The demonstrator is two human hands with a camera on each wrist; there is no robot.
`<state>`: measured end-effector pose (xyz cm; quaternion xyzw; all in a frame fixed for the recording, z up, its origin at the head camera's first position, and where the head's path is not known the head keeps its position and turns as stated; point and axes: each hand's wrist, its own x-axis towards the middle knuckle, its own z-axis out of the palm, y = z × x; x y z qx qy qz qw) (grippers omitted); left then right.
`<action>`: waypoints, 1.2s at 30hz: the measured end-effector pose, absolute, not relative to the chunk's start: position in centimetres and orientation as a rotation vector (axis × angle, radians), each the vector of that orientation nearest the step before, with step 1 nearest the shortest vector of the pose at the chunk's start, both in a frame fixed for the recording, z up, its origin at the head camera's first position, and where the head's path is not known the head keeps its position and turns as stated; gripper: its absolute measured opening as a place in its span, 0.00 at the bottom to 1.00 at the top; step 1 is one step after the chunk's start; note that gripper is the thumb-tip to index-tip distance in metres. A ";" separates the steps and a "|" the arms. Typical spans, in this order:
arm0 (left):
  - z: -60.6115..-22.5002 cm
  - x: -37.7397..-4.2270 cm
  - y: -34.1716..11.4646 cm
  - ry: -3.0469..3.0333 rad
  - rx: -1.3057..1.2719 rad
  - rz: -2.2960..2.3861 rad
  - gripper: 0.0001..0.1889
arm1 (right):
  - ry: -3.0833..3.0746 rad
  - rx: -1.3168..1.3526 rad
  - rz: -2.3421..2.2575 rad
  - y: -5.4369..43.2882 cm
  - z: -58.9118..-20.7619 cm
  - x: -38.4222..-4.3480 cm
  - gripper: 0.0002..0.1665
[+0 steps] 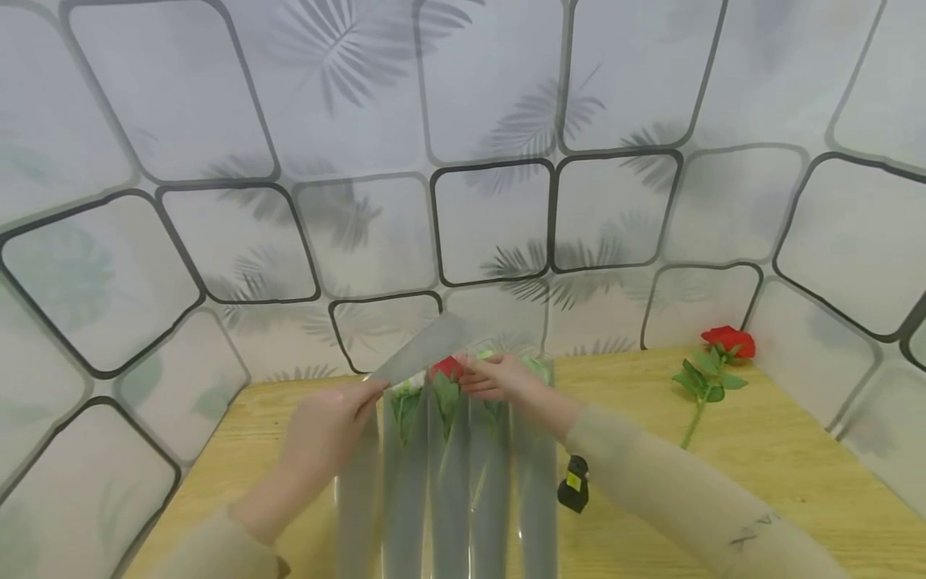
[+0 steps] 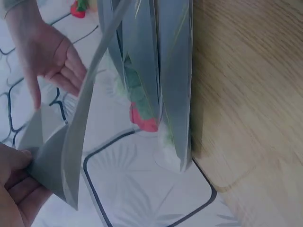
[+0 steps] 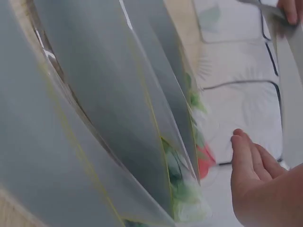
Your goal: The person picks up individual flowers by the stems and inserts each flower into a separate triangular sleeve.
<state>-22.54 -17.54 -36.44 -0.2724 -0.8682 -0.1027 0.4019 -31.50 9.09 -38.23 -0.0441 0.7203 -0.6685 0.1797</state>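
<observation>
My left hand (image 1: 336, 418) pinches the raised end of a grey flower sleeve (image 1: 427, 347) between thumb and fingers. That end bends into a curl in the left wrist view, close by my right hand (image 2: 49, 54). The right hand's fingers are extended, holding nothing, and in the head view they overlap the flower tops. Below lie several grey clear-fronted sleeves side by side, with a red rose (image 1: 446, 370) in a middle one. A white flower (image 1: 411, 384) lies in the sleeve left of it. Pale green-white blooms (image 3: 189, 203) show in others, partly behind the right hand.
A loose red rose (image 1: 727, 342) with leaves and stem lies at the table's back right. A small black object with a yellow label (image 1: 574, 484) shows below the right forearm. The wooden table (image 1: 796, 474) meets patterned walls (image 1: 492, 225) at its back and sides.
</observation>
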 end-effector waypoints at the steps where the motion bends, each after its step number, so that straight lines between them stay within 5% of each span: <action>1: -36.6 -22.6 -17.4 -2.143 -0.735 -0.240 0.12 | 1.998 -0.130 -1.932 9.5 -38.1 -31.6 0.37; 9: -37.1 -23.0 -16.5 -2.006 -0.957 -0.200 0.15 | 1.799 0.096 -2.219 12.0 -36.8 -32.0 0.53; 16: -37.3 -23.2 -16.1 -2.009 -1.100 -0.210 0.16 | 2.088 0.180 -2.049 13.6 -36.8 -32.4 0.33; 28: -38.6 -23.8 -16.7 -2.139 -1.137 -0.106 0.20 | 2.142 0.052 -1.915 16.3 -36.9 -30.3 0.15; 36: -39.2 -23.3 -15.8 -2.433 -1.121 -0.008 0.19 | 2.094 0.062 -1.929 16.9 -37.0 -28.6 0.17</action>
